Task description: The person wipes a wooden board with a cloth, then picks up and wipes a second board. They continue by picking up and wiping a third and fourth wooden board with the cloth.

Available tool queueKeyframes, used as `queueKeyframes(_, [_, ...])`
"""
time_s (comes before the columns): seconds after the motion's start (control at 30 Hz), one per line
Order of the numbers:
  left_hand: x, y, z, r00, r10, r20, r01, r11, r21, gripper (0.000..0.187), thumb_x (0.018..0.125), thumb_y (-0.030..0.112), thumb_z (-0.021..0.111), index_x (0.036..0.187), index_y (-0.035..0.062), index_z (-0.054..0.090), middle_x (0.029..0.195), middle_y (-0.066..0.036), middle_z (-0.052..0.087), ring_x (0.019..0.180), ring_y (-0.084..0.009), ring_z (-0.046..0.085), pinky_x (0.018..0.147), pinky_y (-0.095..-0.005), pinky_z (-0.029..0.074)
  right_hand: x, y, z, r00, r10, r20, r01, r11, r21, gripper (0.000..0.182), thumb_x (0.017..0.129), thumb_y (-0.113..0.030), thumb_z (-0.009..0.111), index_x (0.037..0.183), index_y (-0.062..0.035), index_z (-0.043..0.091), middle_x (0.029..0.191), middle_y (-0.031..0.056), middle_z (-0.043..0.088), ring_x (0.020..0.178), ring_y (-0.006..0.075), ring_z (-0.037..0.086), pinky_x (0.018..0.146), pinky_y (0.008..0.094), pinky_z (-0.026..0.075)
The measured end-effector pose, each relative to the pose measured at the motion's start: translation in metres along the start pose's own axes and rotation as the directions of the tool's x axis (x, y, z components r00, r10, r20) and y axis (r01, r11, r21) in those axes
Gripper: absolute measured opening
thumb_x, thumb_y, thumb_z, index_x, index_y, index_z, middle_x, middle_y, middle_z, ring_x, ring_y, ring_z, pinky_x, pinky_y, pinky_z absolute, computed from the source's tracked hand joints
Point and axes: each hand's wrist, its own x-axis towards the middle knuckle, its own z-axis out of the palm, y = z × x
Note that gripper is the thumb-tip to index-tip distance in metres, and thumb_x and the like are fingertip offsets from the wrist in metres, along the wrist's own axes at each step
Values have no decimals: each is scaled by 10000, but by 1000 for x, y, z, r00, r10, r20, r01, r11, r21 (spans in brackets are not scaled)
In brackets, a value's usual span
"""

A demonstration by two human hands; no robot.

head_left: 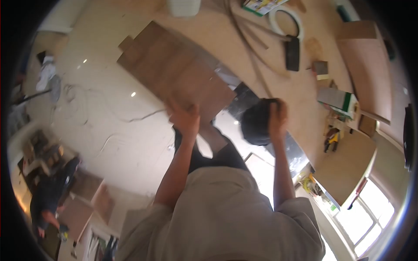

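Observation:
My left hand grips the near edge of a brown wooden board, which has a small tab sticking out at its far left corner. The board lies at a slant, partly over the edge of the worktable. In my right hand is a bulky black rounded tool, blurred, so its exact kind is not clear. My fingers wrap its right side, and it is beside the board's near right corner. A dark hose runs from the top of the view down toward the tool.
The worktable carries a white ring, a black block, a green-and-white box and yellow-handled pliers. Thin cables lie on the pale floor. Another person works at the lower left. A white container stands at the top.

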Motion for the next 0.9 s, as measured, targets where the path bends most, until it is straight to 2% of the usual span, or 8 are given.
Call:
queueKeyframes(0.27, [-8,18,17,988,-138,-67,133,988,-80,1213,713,253,862,1641,57,106,1444,-341,363,1307,-526,410,1088,-570,404,66,164,-101,905,328,-272,-219,906,363,463,1062,-353,587,1388,-25,583,1297,186,635,1227,323,599,1073,432,450])
queueKeyframes(0.37, [-1,23,14,973,-228,-38,226,972,-64,1228,659,152,855,1635,56,115,1384,-323,443,1262,-510,470,1079,-559,422,68,162,-109,851,118,-512,-353,850,-391,563,1043,-423,599,1455,-45,525,1352,213,593,1197,360,601,1022,456,476])
queueKeyframes(0.5, [13,0,8,991,-135,10,122,864,-488,1241,634,46,838,1633,71,102,1293,-246,537,1173,-389,578,1004,-517,502,38,131,-96,959,-11,-284,-48,979,-200,571,1036,-428,607,1481,-83,509,1265,210,590,1135,336,595,939,478,494])
queueKeyframes(0.57, [17,0,-15,953,-168,252,299,657,-692,1238,649,-5,814,1636,63,70,1265,-213,554,1126,-322,608,945,-482,538,9,156,-42,978,-126,169,80,964,253,500,1032,-346,621,1444,-77,534,1311,151,597,1131,280,616,928,410,504])
queueKeyframes(0.63, [11,22,-44,907,-149,393,417,436,-797,1225,683,-68,778,1639,30,19,1184,-170,587,1010,-265,649,836,-421,580,-20,109,-13,779,-256,572,-43,889,456,453,1016,-273,649,1401,-54,556,1412,83,592,1134,228,644,926,328,516])
queueKeyframes(0.67, [7,30,-52,904,-184,386,427,398,-812,1225,687,-73,774,1638,24,8,1166,-169,594,981,-266,655,806,-415,584,-33,58,-3,605,-311,733,-370,705,604,566,975,-294,671,1462,-43,529,1357,133,636,1083,191,684,916,335,548])
queueKeyframes(0.8, [-16,37,-72,890,-326,318,431,375,-821,1214,689,-82,769,1633,-7,11,1099,-174,614,881,-258,668,705,-388,592,-80,-51,3,189,-302,934,-445,822,356,811,883,-250,758,1568,-53,370,1417,202,584,1200,257,649,1022,388,508])
queueKeyframes(0.9, [-41,46,-86,888,-349,301,426,374,-824,1203,691,-60,799,1630,-29,47,1152,-190,604,911,-261,667,746,-374,596,-100,-65,3,217,-411,885,-235,858,456,831,872,-219,763,1573,-53,350,1424,215,584,1223,292,646,1029,399,509])
